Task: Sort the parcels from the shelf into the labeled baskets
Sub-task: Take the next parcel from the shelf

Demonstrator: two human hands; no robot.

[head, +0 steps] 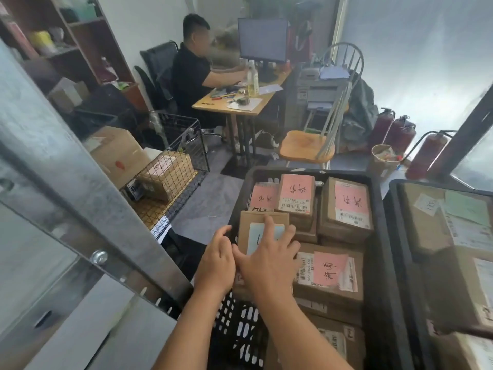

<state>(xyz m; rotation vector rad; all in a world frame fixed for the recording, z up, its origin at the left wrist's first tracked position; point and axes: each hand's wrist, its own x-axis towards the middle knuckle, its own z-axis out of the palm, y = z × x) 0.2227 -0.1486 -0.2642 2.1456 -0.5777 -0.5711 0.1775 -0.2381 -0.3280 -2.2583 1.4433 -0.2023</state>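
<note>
Black basket (380,236) on grey floor (213,198) — both hands spread, right hand (269,260) pressing parcel (256,222).

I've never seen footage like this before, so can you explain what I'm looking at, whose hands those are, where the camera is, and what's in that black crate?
There is no machine here. One camera, worn on a person's head, looks forward and down, so the two bare arms are the wearer's own. Both hands are on a small brown parcel with a pale blue label: the left hand touches its left edge, and the right hand lies spread on top. The parcel sits in a black plastic basket among parcels with pink handwritten labels. A second black basket stands to the right, and a wire cage to the left. Another person sits at a desk behind.
</note>
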